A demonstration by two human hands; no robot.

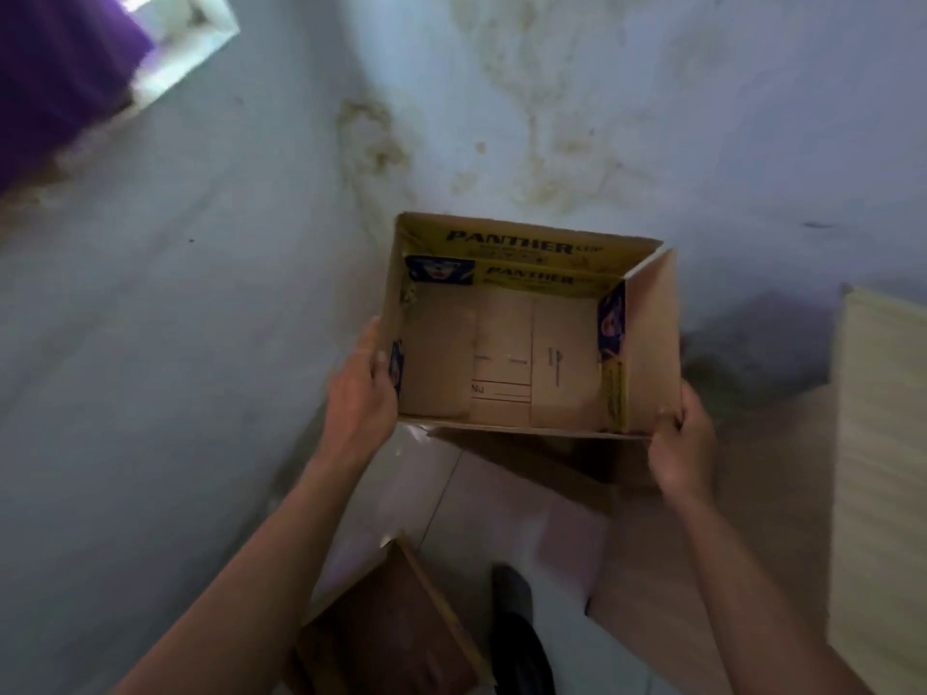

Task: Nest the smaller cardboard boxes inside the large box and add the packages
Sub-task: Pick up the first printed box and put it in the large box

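Note:
An open cardboard box printed with "PANTHER" is held up in front of me, its mouth facing the camera and its inside bare. My left hand grips its left wall, thumb inside the rim. My right hand holds the lower right corner by the folded-out flap. Below it lies a larger brown cardboard piece, partly hidden by the held box. A second open brown box stands at the bottom, near my left forearm.
A stained bluish wall rises directly behind the box, meeting another wall on the left. A pale wooden panel stands at the right edge. White floor tiles and my dark-socked foot show below. A purple cloth hangs top left.

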